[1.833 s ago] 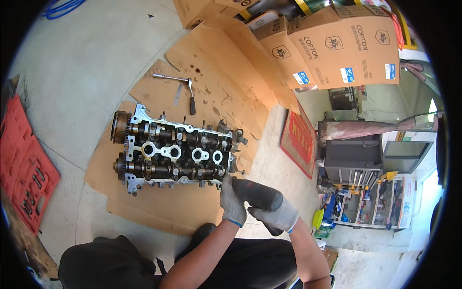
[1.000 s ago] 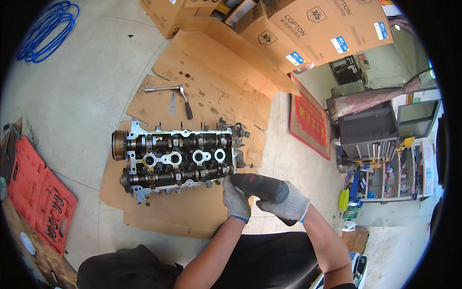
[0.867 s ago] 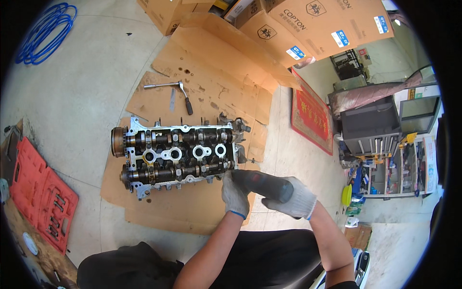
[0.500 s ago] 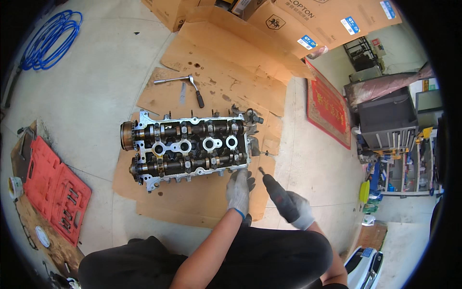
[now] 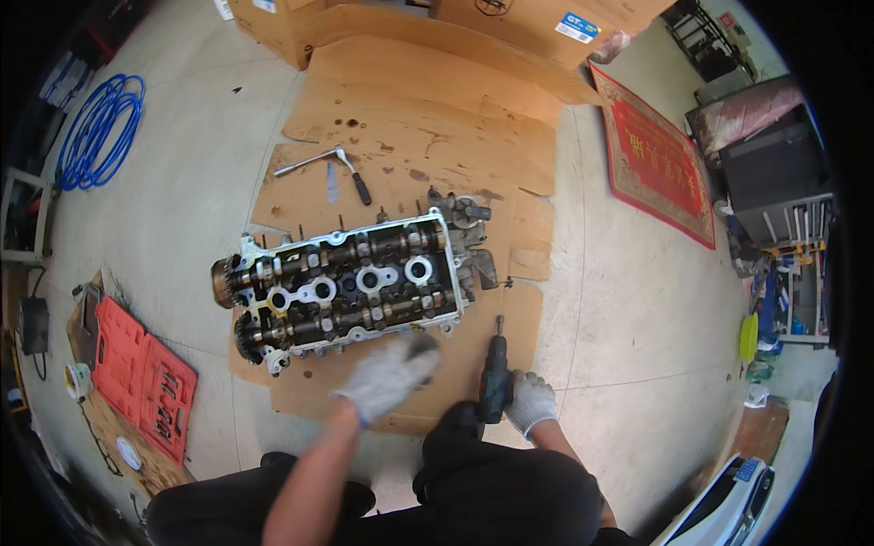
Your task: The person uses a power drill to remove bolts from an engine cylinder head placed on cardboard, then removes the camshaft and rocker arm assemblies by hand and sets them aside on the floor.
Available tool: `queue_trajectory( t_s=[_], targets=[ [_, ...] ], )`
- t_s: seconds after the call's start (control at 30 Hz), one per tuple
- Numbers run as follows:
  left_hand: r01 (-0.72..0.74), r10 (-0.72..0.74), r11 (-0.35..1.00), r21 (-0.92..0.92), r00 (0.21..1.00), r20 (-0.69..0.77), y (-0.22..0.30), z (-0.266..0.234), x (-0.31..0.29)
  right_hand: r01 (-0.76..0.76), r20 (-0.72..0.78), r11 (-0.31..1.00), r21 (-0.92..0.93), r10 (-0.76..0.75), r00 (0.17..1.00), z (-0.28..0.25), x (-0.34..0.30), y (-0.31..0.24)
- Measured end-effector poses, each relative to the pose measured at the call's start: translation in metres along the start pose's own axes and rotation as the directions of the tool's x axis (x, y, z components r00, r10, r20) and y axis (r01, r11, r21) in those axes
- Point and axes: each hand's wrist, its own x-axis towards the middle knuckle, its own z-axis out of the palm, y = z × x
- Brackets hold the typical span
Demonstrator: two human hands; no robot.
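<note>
A cylinder head (image 5: 350, 289) with two camshafts lies on the cardboard sheet (image 5: 382, 114). My left hand (image 5: 390, 378), in a white glove with dark fingertips, is just in front of the near side of the cylinder head. Motion smears its fingers, so I cannot make out whether it holds anything. A dark power drill (image 5: 494, 380) lies low over the cardboard's near right part, its socket bit pointing away from me. Closed at the drill's right side, around its handle, is my gloved right hand (image 5: 531, 402).
A ratchet wrench (image 5: 350, 168) rests beyond the cylinder head. To the left are an open red tool case (image 5: 146, 373) and a coiled blue hose (image 5: 100, 132). Cardboard boxes (image 5: 546, 27) stand at the back. A red mat (image 5: 657, 155) lies at the right.
My left hand has moved left, off the cylinder head's near right corner. My right hand has swung the drill left and lower, its bit now pointing straight away. The view has shifted.
</note>
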Motion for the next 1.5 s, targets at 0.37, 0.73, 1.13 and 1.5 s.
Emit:
queue_trajectory(
  t_s=[0.37,0.73,1.13,1.5],
  targets=[
    [0.318,-0.072,0.545,0.776,0.939,-0.335,0.14,-0.132,-0.051,0.617,-0.641,0.747,0.247,-0.351,0.682,-0.075,0.052,-0.134],
    [-0.116,0.353,0.245,0.963,0.935,0.023,0.053,-0.067,0.009,0.72,-0.326,0.69,-0.074,-0.699,0.636,-0.136,0.086,-0.145],
    [-0.076,0.359,0.072,0.994,0.932,0.046,0.035,-0.064,0.014,0.767,-0.039,0.606,-0.211,-0.789,0.613,-0.157,0.104,-0.159],
    [-0.264,0.361,0.157,0.952,0.913,0.193,0.049,-0.089,0.015,0.658,-0.05,0.746,-0.104,-0.665,0.745,-0.164,0.094,-0.176]
  ],
)
